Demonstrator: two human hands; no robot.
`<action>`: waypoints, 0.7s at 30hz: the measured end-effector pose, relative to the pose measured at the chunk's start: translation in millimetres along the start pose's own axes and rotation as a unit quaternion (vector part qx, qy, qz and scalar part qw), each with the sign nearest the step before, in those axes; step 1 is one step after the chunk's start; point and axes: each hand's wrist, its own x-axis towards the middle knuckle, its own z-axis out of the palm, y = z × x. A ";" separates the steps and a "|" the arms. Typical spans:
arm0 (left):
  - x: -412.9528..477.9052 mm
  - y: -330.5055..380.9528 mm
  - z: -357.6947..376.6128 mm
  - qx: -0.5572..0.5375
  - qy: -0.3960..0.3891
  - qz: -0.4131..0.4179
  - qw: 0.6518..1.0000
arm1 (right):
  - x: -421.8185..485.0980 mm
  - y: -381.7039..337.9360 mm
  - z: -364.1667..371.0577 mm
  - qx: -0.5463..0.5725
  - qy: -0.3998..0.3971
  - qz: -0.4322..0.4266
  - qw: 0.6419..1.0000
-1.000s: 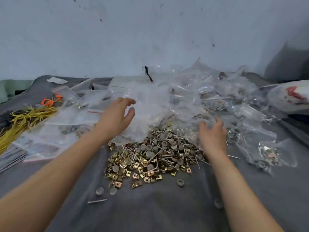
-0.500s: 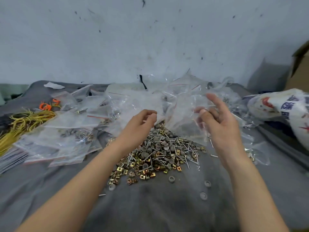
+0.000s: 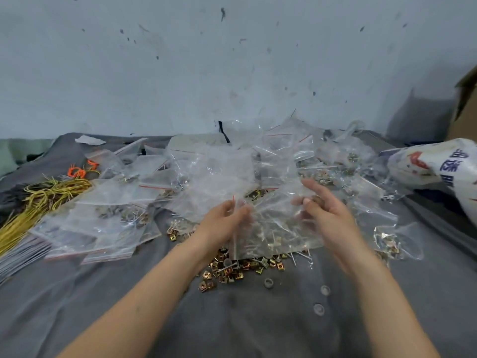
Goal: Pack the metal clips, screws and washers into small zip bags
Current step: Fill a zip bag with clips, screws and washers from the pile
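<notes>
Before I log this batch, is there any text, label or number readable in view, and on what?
On the white sack: blue characters and a red mark, too blurred and cut off to read.
On the zip bag held up in front: no print, only a red seal line.
On the cardboard box: no print visible.
Nothing here can be quoted.

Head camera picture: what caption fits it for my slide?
Left hand and right hand hold a clear zip bag over the pile of metal clips.

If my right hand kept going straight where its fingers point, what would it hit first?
The clear zip bag whose edge the left hand pinches. Blur hides whether the right hand touches it yet.
</notes>
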 end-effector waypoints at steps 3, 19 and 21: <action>5.9 2.8 -3.0 -0.015 0.062 0.009 0.998 | 2.7 8.0 0.5 -0.013 0.065 0.017 0.998; -19.5 -1.8 16.6 -0.086 0.046 0.020 0.995 | -59.1 19.8 63.2 -0.389 -0.024 -0.165 0.906; -27.7 -7.8 18.4 -0.155 0.052 -0.001 0.987 | -67.6 25.6 68.5 -0.363 0.022 -0.138 0.921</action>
